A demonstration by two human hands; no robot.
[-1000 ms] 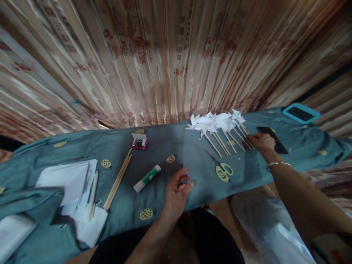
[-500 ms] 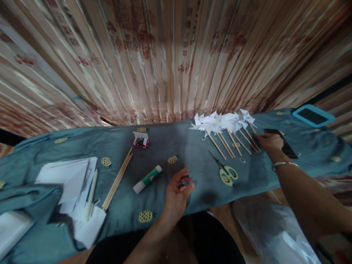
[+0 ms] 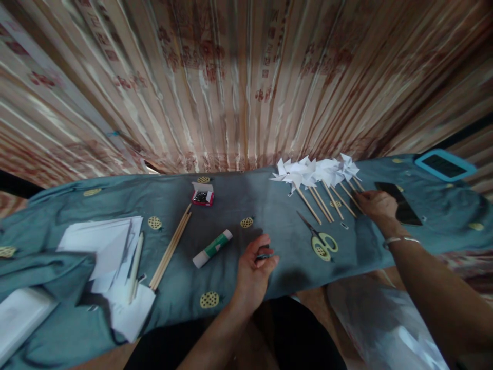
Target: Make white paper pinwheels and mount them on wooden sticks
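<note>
White paper pinwheels (image 3: 300,170) on wooden sticks lie in a row at the back right of the cloth-covered table. My right hand (image 3: 378,204) is closed at the lower stick of the rightmost pinwheel (image 3: 348,167), its fingertips partly hidden. Over the front middle, my left hand (image 3: 254,270) has curled fingers with a gap to the thumb; no held thing can be made out. Between the hands lie scissors (image 3: 322,244) with yellow-green handles. To the left of my left hand is a green and white glue stick (image 3: 212,248).
A small red box (image 3: 202,197) of dark little pieces stands open at the back. Loose wooden sticks (image 3: 171,249), white paper sheets (image 3: 96,246) and a pale pen (image 3: 136,264) lie left. A dark phone (image 3: 402,205) and blue-framed tablet (image 3: 442,165) lie right. Curtains hang behind.
The view has shifted slightly, so the table's things appear a little further right. My right hand stays at the rightmost pinwheel's stick; my left hand keeps nearly the same pose.
</note>
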